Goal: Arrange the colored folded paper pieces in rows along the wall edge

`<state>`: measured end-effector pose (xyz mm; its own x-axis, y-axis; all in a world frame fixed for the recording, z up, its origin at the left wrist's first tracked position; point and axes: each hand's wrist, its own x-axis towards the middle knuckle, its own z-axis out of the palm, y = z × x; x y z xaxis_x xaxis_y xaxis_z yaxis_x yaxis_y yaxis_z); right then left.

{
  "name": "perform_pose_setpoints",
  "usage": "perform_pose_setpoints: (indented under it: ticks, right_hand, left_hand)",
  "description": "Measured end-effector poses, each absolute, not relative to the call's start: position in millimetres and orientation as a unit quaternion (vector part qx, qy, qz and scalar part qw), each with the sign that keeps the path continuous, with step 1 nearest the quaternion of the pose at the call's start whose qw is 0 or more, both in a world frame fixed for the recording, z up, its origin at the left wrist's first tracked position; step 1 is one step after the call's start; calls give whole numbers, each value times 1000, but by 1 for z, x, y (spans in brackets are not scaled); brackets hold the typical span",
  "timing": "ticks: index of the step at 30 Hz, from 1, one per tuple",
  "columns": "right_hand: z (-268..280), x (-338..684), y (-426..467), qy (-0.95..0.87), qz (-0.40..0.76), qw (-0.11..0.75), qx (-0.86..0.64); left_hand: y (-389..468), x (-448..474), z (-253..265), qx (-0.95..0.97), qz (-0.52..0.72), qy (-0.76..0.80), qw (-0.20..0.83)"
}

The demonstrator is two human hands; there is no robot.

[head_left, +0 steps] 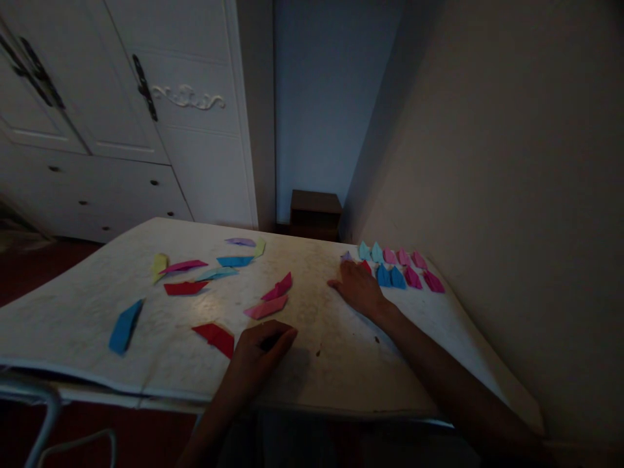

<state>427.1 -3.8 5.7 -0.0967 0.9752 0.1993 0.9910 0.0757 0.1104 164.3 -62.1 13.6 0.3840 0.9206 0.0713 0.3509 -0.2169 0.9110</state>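
Observation:
My right hand [359, 288] rests on the table at the near end of two rows of folded paper boats. Its thumb is spread out to the left, and its fingers reach over a red paper boat [365, 267], partly hidden by them. Just past the fingertips stands a purple paper boat [346, 256]. My left hand [263, 344] hovers or rests low near the front edge, fingers curled toward the thumb, with nothing visible in it. Close to it lie a dark red folded paper [215, 338] and a pink folded paper [266, 307].
The white table [312, 370] holds scattered flat folded papers on the left, among them a blue one [125, 327] and a red one [186, 288]. Blue boats [390, 276] and pink boats [403, 256] line the right side by the wall. A white wardrobe [209, 169] stands behind.

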Motion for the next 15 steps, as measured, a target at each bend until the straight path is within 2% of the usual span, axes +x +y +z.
perform_pose_setpoints:
  ticks: [15]
  right_hand:
    - [2, 432, -6, -727, -149, 24, -670]
  left_hand:
    - [-63, 164, 13, 702, 330, 450, 442]
